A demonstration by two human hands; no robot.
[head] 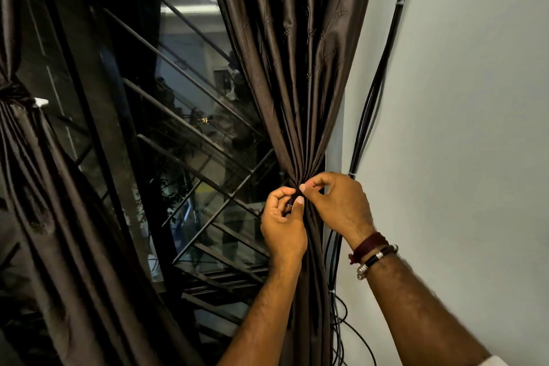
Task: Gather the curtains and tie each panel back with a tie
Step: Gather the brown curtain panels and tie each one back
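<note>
At the right side of the window, the right curtain panel [294,68] is being held gathered into a narrow waist, just beside the white wall [475,98]. A dark tie [292,198] is being pinched at that waist by both hands; only a small part of it is showing between the fingers. The left hand [282,226] is being kept curled round the tie from the left, thumb tip against it. The right hand [335,205] is being pressed in from the right, its thumb and forefinger closed on the tie at the gathered folds. Bracelets [372,252] are being worn on the right wrist. Black cables [374,92] are hanging along the wall, just beside the panel. At the far left, the left curtain panel [35,172] is being held cinched by its own tie [13,92].
</note>
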